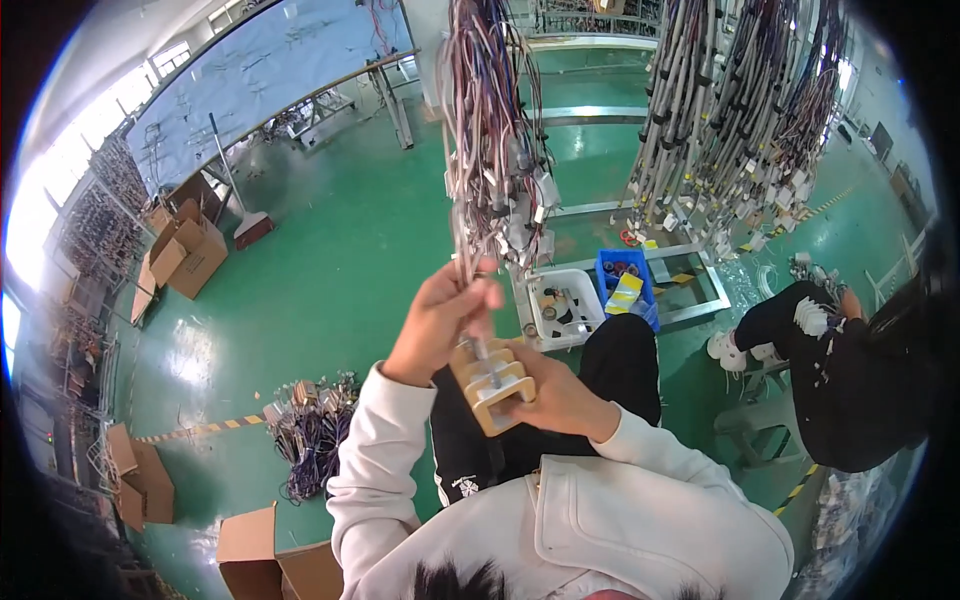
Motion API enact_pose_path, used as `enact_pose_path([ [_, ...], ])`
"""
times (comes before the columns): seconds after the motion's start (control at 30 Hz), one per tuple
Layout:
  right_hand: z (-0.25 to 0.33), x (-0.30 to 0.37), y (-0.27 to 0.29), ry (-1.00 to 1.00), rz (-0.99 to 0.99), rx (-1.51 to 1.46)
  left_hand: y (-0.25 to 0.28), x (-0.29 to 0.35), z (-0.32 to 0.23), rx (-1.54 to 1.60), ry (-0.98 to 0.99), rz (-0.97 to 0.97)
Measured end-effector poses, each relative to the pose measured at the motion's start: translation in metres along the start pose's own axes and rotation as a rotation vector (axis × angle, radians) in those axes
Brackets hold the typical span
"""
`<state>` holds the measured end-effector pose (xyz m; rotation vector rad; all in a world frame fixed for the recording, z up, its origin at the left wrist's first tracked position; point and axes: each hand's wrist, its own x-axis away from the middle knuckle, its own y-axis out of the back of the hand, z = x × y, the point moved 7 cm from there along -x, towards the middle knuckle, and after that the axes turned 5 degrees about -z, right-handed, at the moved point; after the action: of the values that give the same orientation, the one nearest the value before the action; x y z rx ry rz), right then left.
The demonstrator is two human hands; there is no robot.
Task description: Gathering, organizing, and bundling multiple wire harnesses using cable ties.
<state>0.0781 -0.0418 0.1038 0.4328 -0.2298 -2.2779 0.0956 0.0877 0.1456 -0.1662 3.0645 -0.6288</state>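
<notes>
i wear a white sweatshirt with long sleeves; the cuffs end at my wrists, leaving my left hand (440, 320) and right hand (560, 395) without gloves. a collar or hood fold lies across my chest. my trousers are black, with a small white mark near the waist.

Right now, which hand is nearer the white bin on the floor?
Right. The right hand, gripping the tan wooden jig, sits just below the white bin in the picture. The left hand is farther to the left, pinching wires from the hanging harness.
</notes>
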Motion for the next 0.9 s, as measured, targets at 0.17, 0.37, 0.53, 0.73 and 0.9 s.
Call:
enact_pose_path([
  [0.17,0.021,-0.007,-0.018,0.208,0.254,-0.189,0.017,0.039,-0.037,0.064,0.053,-0.061],
  [0.37,0.024,-0.107,0.059,0.200,-0.179,-0.388,0.032,0.086,-0.082,-0.035,0.038,-0.066],
  [0.53,0.059,-0.173,0.022,0.269,0.001,-0.290,0.020,0.098,-0.091,-0.131,0.070,-0.057],
  [0.73,0.119,-0.177,0.043,0.445,-0.048,-0.506,0.047,0.094,-0.093,-0.299,0.036,-0.185],
  [0.9,0.130,-0.159,0.103,0.443,-0.162,-0.475,0.046,0.091,-0.104,-0.298,-0.007,-0.196],
])
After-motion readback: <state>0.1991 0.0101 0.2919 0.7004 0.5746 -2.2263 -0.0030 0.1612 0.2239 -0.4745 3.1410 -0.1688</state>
